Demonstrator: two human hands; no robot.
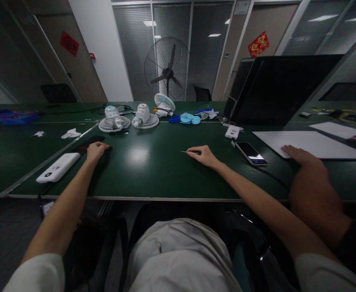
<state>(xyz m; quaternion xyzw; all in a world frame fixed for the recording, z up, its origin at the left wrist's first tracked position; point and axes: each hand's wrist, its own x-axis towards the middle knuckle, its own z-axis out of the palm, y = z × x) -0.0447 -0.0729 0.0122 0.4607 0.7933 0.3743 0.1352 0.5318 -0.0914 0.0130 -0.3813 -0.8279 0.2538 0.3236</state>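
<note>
My right hand (pixel 207 156) is above the middle of the green table, its thumb and fingertips pinched on a thin metal rod (pixel 183 151) that points left. The rod is too small for its exact kind to show. Over on the left, my left hand (pixel 96 152) has its fingertips pressed together close to the tabletop; whatever they may hold is hidden. A dark flat object (pixel 89 142) lies just behind that hand, and a white power bank (pixel 58 167) lies to its left.
Partly disassembled small fans (pixel 143 115) and light blue fan blades (pixel 190 118) lie at the back. A phone (pixel 251 153) and a white box-like device (pixel 232 132) lie right, before a black monitor (pixel 278 89). Another person's hand (pixel 301 154) rests on a white board (pixel 314 142).
</note>
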